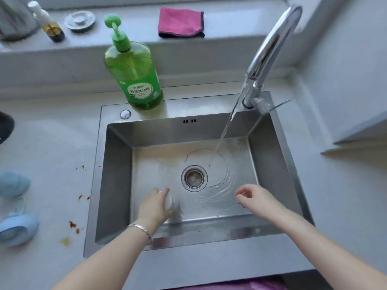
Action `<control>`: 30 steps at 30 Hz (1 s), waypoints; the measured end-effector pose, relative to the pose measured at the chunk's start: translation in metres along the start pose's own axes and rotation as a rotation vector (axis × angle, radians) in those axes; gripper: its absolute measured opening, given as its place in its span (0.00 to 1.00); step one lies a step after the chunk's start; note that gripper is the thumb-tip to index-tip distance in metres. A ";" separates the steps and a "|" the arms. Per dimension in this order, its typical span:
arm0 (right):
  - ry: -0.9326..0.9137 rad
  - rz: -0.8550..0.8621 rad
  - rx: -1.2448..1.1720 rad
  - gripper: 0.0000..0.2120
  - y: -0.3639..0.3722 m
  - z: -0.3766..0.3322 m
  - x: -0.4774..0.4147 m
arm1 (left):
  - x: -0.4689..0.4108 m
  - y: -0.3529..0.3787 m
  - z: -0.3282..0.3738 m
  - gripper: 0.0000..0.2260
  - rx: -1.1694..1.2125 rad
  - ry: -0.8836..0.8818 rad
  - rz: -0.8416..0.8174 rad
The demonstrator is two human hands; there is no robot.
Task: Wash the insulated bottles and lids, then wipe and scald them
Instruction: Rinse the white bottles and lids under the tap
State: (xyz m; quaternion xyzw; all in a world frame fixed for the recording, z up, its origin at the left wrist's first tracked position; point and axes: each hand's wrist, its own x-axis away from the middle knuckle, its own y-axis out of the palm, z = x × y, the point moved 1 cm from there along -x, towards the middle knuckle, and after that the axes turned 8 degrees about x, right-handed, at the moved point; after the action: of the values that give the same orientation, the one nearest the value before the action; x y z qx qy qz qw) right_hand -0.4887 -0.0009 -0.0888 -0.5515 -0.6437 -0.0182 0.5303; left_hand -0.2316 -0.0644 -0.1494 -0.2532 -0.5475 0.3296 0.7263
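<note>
Your left hand (155,208) is down in the sink (117,174). Its fingers curl around a white piece (171,203). The piece is on the sink floor, just left of the drain (194,178). It is too blurry to tell if it is a bottle or a lid. A bracelet (141,229) is on that wrist.

Your right hand (254,199) hangs over the right side of the sink. Its fingers are loosely bent and I see nothing in them.

Water (226,130) runs from the tap (272,45) and lands right of the drain, apart from both hands.

A green soap bottle (134,70) stands on the sink's back rim. A pink cloth (180,23) lies on the ledge behind. 2 blue pieces (14,206) sit on the counter (52,143) at the far left, near some brown spots (72,223).
</note>
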 end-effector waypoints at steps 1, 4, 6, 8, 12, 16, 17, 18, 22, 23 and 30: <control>-0.007 -0.007 0.002 0.06 -0.003 0.002 -0.002 | 0.005 -0.005 0.003 0.25 0.051 -0.011 0.050; -0.058 -0.006 0.002 0.06 -0.011 0.002 -0.010 | 0.022 -0.030 0.025 0.26 0.370 0.007 0.187; -0.115 0.040 -0.077 0.05 -0.018 -0.008 -0.017 | 0.027 -0.051 0.051 0.25 0.674 0.065 0.179; -0.149 0.054 -0.302 0.04 -0.029 -0.026 -0.022 | 0.023 -0.070 0.082 0.23 0.798 0.162 0.173; -0.180 -0.085 -0.776 0.08 -0.055 -0.067 -0.035 | -0.007 -0.099 0.137 0.27 0.724 0.339 0.227; -0.276 -0.004 -0.936 0.06 -0.074 -0.080 -0.057 | -0.038 -0.114 0.175 0.31 0.670 0.417 0.224; -0.265 0.021 -0.979 0.08 -0.077 -0.080 -0.062 | -0.043 -0.117 0.179 0.31 0.697 0.413 0.198; -0.255 0.033 -1.024 0.10 -0.079 -0.078 -0.066 | -0.047 -0.120 0.181 0.30 0.751 0.406 0.157; -0.250 0.072 -1.165 0.12 -0.078 -0.073 -0.074 | -0.053 -0.122 0.178 0.13 1.153 0.417 -0.003; -0.244 0.108 -1.146 0.13 -0.076 -0.073 -0.073 | -0.051 -0.119 0.179 0.08 1.197 0.398 0.020; -0.210 0.360 -0.911 0.17 -0.067 -0.081 -0.062 | -0.048 -0.105 0.191 0.16 0.879 0.305 0.219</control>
State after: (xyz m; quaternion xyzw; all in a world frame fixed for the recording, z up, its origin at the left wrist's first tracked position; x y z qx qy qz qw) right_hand -0.4946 -0.1193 -0.0593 -0.8282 -0.5150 -0.1501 0.1625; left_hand -0.4024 -0.1680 -0.0508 -0.0236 -0.2135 0.5636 0.7976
